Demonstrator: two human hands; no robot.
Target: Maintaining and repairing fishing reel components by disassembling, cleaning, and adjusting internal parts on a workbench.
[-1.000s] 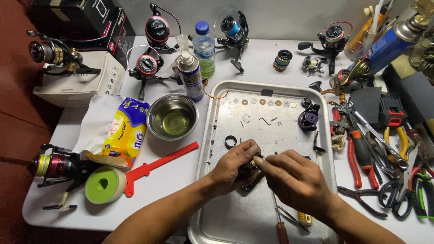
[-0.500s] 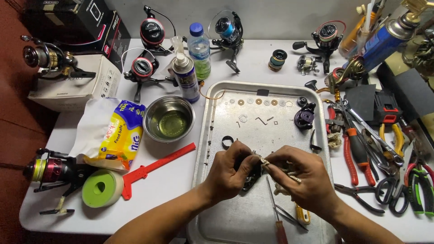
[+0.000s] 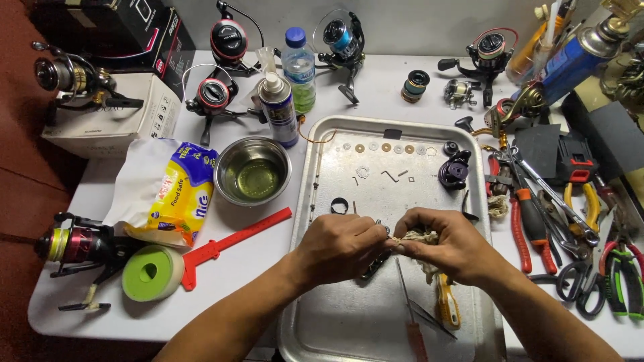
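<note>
Dark metal part (image 3: 377,263) wrapped by frayed cloth (image 3: 414,238).

Steel bowl (image 3: 253,171), spray can (image 3: 278,109), water bottle (image 3: 299,69), green tape roll (image 3: 153,273), red-handled pliers (image 3: 525,221)

From my remote seat I see a white table (image 3: 376,87) filling most of the view, its surface lit evenly from above, with soft shadows under the clutter. Behind its far edge runs a plain pale wall (image 3: 416,20), greyish and unmarked. Down the left side lies a dark reddish-brown floor (image 3: 20,201), dim next to the tabletop. The table's near left corner is rounded. No window in sight; the light source itself stays out of frame.
</note>
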